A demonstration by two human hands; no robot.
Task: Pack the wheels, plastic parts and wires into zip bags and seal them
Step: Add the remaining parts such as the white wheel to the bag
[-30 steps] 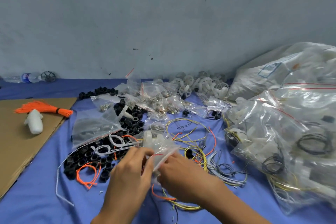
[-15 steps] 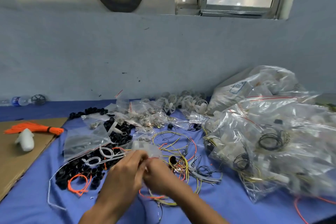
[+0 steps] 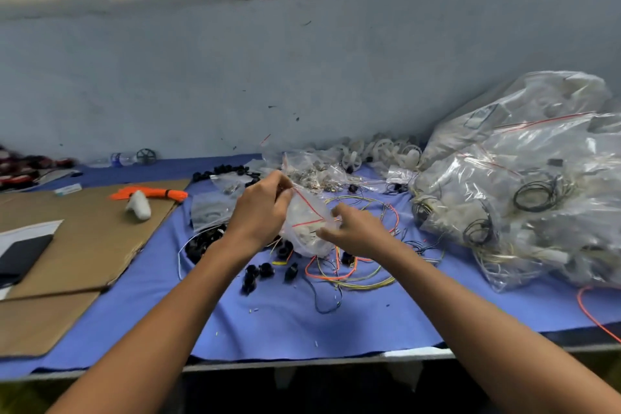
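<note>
Head view: the left hand (image 3: 258, 208) and right hand (image 3: 356, 232) each pinch one end of the red-lined mouth of a small zip bag (image 3: 307, 235) of white parts, held above the blue cloth (image 3: 285, 323). Filled bags (image 3: 521, 195) are piled at the right. Loose wires (image 3: 356, 277), black wheels (image 3: 265, 270) and white wheels (image 3: 379, 151) lie unpacked, so much seems left.

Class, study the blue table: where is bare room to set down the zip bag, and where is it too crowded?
Free: the blue cloth along the near edge, between the forearms, below the black wheels and wire tangle; also the bare cardboard on the left. Crowded: behind the zip bag, and the right side under the large filled bags.
</note>
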